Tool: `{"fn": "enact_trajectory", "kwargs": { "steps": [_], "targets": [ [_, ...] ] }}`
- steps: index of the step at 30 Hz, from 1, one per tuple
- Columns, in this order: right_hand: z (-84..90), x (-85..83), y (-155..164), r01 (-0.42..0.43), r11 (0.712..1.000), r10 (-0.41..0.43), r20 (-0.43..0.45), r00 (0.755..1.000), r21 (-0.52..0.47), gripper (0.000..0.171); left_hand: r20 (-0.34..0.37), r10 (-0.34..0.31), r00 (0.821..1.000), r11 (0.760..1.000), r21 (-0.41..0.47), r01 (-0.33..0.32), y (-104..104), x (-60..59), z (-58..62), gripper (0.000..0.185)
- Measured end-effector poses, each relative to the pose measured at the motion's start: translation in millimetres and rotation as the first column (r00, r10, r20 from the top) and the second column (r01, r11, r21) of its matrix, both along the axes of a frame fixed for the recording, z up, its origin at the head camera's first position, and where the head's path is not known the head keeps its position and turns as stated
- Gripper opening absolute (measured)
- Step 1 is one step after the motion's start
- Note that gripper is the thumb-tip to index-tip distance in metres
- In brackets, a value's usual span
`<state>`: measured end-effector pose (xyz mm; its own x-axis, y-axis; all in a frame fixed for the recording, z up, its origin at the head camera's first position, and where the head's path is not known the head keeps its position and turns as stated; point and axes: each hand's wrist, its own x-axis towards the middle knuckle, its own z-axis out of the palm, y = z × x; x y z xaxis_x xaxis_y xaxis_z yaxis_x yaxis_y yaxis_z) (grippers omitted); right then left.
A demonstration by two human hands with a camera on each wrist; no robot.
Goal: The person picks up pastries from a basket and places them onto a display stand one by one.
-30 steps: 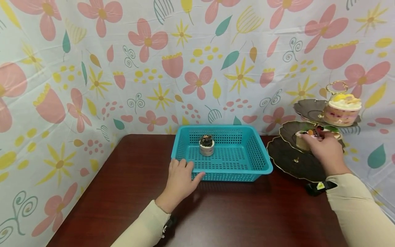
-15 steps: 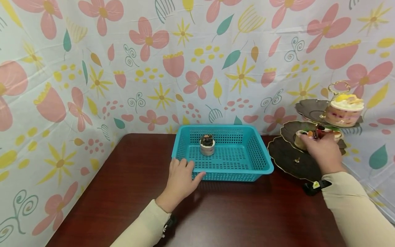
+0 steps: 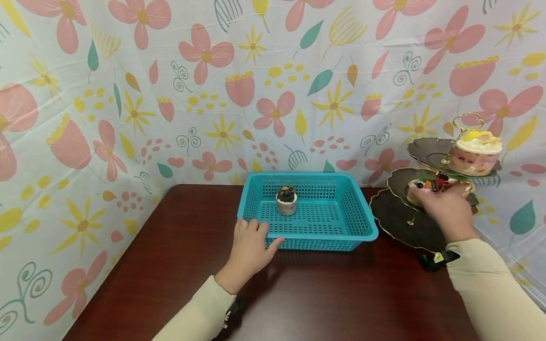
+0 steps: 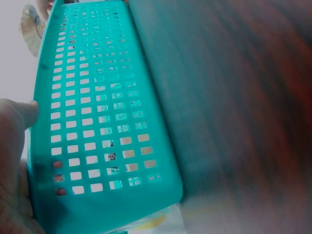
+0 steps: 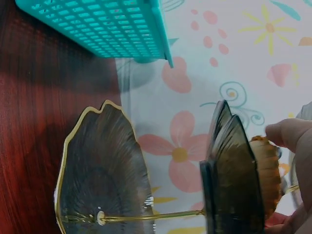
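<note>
My left hand (image 3: 248, 248) grips the near-left corner of a turquoise plastic basket (image 3: 367, 234), its thumb against the front rim. A small cup dessert with a dark chocolate topping (image 3: 286, 204) stands upright inside the basket. On the right, my right hand (image 3: 450, 208) holds a fruit-topped tart (image 3: 420, 188) at the middle tier of a dark, gold-edged cake stand (image 3: 405, 229). In the right wrist view, the thumb touches one side of the tart's crust (image 5: 267, 170), with fingers partly visible at the opposite side. The hand hides part of that tier.
A larger layered cup cake with yellow fruit (image 3: 476, 152) sits on the stand's top tier. Another fruit-topped piece lies behind my right hand, mostly hidden. The stand is close to the basket's right side. A floral cloth (image 3: 170, 118) hangs behind the dark wooden table (image 3: 341, 293).
My right hand and sleeve have shifted slightly left at the middle tier, and the thumb has settled a little against the tart. The left hand and basket stay in place.
</note>
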<state>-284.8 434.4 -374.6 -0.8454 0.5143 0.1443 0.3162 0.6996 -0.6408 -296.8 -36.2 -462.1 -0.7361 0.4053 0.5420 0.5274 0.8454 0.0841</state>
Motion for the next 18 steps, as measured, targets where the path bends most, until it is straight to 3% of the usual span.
{"fn": "enact_trajectory", "kwargs": {
  "steps": [10,13,18],
  "targets": [
    [16.4,24.0,-15.0,-0.029,0.983,0.013,0.087,0.996,0.183,0.117,-0.032,-0.015,0.999,1.000,0.016,0.016,0.4,0.9,0.4,0.047],
    [18.4,31.4,-26.6,-0.029,0.967,0.011,0.074,0.997,0.254,0.109,-0.029,-0.018,0.999,1.000,0.019,0.018,0.9,0.9,0.0,0.047],
    [16.9,35.7,-58.7,-0.029,0.930,0.040,-0.023,0.999,0.366,0.082,-0.012,-0.012,1.000,1.000,0.019,0.012,0.6,1.7,-0.8,0.047]
  ]
}}
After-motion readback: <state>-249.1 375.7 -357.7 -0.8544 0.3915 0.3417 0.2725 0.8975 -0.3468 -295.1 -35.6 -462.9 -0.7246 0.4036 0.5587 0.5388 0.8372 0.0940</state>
